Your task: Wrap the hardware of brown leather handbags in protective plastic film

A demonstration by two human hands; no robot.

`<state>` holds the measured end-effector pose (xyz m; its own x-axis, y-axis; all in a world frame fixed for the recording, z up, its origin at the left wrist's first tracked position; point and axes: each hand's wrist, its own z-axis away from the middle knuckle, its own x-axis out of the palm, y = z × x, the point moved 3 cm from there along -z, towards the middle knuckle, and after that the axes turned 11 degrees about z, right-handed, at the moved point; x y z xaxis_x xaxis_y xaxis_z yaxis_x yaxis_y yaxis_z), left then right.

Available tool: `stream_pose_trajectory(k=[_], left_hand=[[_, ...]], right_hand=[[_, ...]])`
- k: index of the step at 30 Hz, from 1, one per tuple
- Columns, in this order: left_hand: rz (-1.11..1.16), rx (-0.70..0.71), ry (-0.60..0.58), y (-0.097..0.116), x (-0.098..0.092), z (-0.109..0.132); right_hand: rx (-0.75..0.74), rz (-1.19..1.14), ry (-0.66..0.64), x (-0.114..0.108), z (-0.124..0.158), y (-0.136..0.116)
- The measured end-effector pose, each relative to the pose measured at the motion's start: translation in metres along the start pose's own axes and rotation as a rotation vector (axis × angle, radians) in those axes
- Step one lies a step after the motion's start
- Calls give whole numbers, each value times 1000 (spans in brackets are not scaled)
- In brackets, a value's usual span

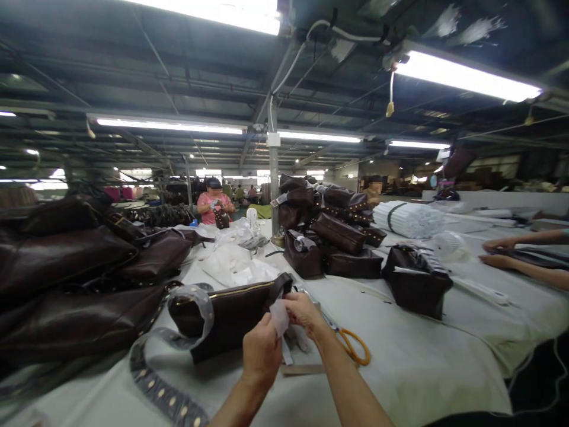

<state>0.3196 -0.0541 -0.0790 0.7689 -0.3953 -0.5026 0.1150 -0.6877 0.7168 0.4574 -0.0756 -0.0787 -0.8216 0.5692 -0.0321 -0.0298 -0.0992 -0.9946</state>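
A dark brown leather bag (235, 314) with a gold zipper along its top lies on the white-covered table in front of me. My left hand (263, 350) and my right hand (304, 311) meet at the bag's right end, both closed on a piece of thin white wrapping (279, 317) near the strap. From the bag's left end a studded strap (162, 391) in clear wrapping curls toward me. Orange-handled scissors (355, 347) lie just right of my right forearm. My fingertips are partly hidden by the wrapping.
Large dark leather bags (62, 255) are heaped at the left. A stack of finished-looking brown bags (340, 231) and a single bag (415, 284) stand farther back. Crumpled white wrapping (235, 261) lies behind my bag. A co-worker's hands (500, 252) are at the right; a person in pink (211, 204) is beyond.
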Motion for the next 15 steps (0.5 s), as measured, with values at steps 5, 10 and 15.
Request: stream_pose_trajectory(k=[5,10,15], left_hand=[[193,80,-73,3,-2,6],[664,-307,94,-18,-6,-6],[717,-421,71,-22,-5,-15]], right_hand=[[-23,-74,-71,0,-1,3],[3,-195,-181,4,-3,13],[34,-294,-204,4,-9,19]])
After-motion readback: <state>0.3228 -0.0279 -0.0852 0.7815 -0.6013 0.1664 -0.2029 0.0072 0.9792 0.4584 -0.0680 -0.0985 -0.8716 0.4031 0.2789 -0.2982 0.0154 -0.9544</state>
